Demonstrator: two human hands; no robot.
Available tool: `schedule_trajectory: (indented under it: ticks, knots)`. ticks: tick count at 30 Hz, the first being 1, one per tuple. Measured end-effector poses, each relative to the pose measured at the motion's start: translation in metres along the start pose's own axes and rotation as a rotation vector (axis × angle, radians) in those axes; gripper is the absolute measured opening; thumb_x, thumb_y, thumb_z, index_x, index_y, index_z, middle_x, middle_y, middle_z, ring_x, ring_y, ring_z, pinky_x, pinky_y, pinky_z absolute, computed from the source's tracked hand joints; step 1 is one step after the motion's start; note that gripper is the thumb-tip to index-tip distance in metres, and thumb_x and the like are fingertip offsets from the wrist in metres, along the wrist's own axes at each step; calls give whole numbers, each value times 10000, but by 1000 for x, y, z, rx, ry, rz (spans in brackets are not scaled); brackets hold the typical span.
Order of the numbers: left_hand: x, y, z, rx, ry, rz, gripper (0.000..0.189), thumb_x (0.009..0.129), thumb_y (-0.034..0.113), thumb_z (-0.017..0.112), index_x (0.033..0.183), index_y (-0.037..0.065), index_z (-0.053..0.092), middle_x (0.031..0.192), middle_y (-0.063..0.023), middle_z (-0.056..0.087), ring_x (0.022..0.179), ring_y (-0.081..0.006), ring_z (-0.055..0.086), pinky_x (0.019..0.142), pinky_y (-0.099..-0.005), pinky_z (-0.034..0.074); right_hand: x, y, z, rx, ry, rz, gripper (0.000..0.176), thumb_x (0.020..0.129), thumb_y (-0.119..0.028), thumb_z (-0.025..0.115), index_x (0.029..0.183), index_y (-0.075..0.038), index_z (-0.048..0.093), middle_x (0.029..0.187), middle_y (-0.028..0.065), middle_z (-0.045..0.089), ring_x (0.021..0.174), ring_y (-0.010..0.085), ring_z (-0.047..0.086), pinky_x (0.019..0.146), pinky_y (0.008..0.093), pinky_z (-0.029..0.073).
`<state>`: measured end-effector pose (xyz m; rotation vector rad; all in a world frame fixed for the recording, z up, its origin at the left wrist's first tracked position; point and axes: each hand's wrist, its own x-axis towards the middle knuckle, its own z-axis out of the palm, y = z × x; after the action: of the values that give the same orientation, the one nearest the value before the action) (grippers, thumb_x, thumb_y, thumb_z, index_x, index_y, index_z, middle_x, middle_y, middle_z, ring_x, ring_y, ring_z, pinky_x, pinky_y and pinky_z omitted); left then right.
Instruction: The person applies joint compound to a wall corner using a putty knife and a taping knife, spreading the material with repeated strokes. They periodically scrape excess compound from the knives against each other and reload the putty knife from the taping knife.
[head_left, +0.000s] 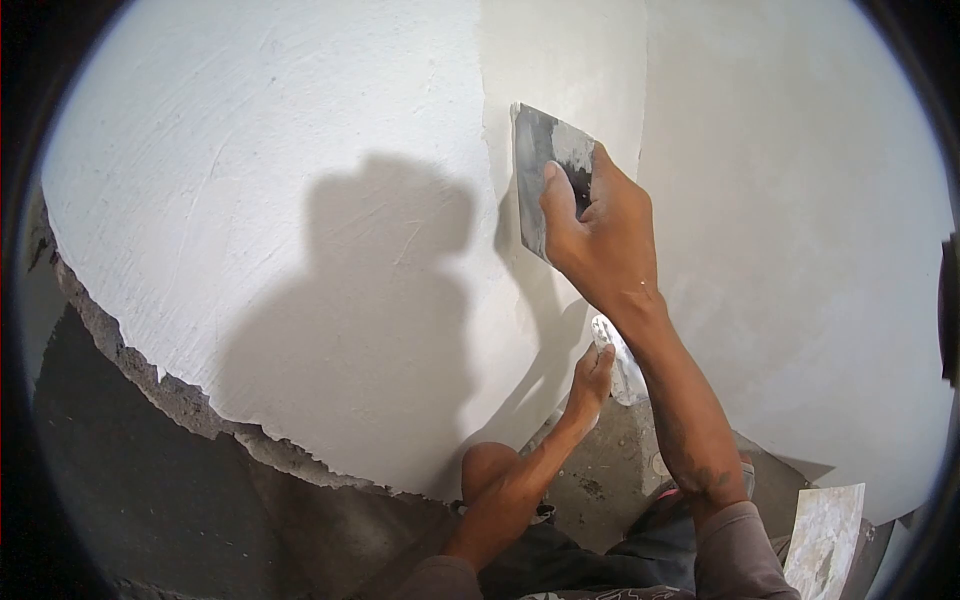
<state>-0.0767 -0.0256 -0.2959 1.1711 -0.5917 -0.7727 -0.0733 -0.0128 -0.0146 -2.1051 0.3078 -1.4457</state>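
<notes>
My right hand (610,235) is raised against the wall and grips a wide putty knife (533,185), thumb along its near face. The metal blade is smeared with grey-white putty, and its left edge lies at or very close to the wall near the corner. Lower down, my left hand (595,372) is closed round a white-smeared tool (622,365). My right forearm hides part of that tool, so its exact kind cannot be made out.
White plaster wall (300,100) meets a smoother wall (800,200) on the right. A broken, rough plaster edge (180,395) borders a dark area at lower left. A white-stained board (825,540) stands at lower right. Grey floor (600,470) shows below my hands.
</notes>
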Motion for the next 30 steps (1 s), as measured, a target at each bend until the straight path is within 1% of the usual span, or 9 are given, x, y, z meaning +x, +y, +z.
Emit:
schedule_trajectory:
  ticks: [2,5,8,14,15,18,21,26,30]
  knots:
    - [-1,1,0,19,7,4,363,992,310,459,881,-35,478,733,-67,439,705,-145,408,665,-346,396,0,4,3,0,-9,20,224,910,-146,573,945,75,591,659,117,604,539,130,500,519,289,434]
    - [2,-7,-1,26,9,17,365,991,311,460,874,-34,479,725,-71,435,701,-149,408,663,-350,396,0,1,8,-32,48,-95,215,910,-141,574,946,71,590,657,111,601,543,127,501,522,288,433]
    - [2,-7,-2,43,5,8,373,991,315,461,865,-36,480,712,-78,429,696,-154,409,658,-356,398,-2,-3,2,-32,-30,-163,201,909,-130,573,948,67,590,655,99,593,554,126,513,527,284,436]
    - [-3,9,-2,79,30,7,390,996,329,459,861,-36,485,701,-76,424,689,-150,411,643,-352,393,-8,-1,-7,41,-78,-1,218,919,-151,583,979,57,607,686,66,610,613,118,554,585,268,458]
    - [-2,7,-3,98,33,28,389,997,331,459,865,-33,487,704,-72,425,690,-145,410,641,-345,392,-7,1,-6,57,-50,-7,213,905,-142,585,946,66,594,667,109,596,585,159,550,570,294,453]
    - [-3,6,1,33,42,122,362,1004,313,464,919,-35,516,739,-51,434,717,-126,406,665,-324,391,-5,9,-3,94,35,-26,214,881,-131,583,880,83,567,629,193,570,525,239,541,540,349,446]
    - [-7,16,-12,131,-96,-122,415,1032,291,446,1225,-66,534,1092,-66,600,982,-112,535,852,-267,433,7,14,-4,89,108,-47,228,887,-147,563,878,80,567,630,186,578,518,227,541,543,349,449]
    - [-8,7,-5,-88,-88,33,375,1035,259,453,1230,-52,530,1054,-64,592,964,-120,511,875,-272,411,32,13,-12,22,70,61,246,900,-172,527,887,68,576,640,157,591,535,193,540,559,335,453]
    - [-7,9,-4,-119,-68,38,365,1032,245,458,1235,-51,529,1066,-72,579,985,-131,489,921,-273,383,31,3,-21,106,37,92,257,908,-209,545,884,44,584,647,70,579,560,132,509,557,309,441]
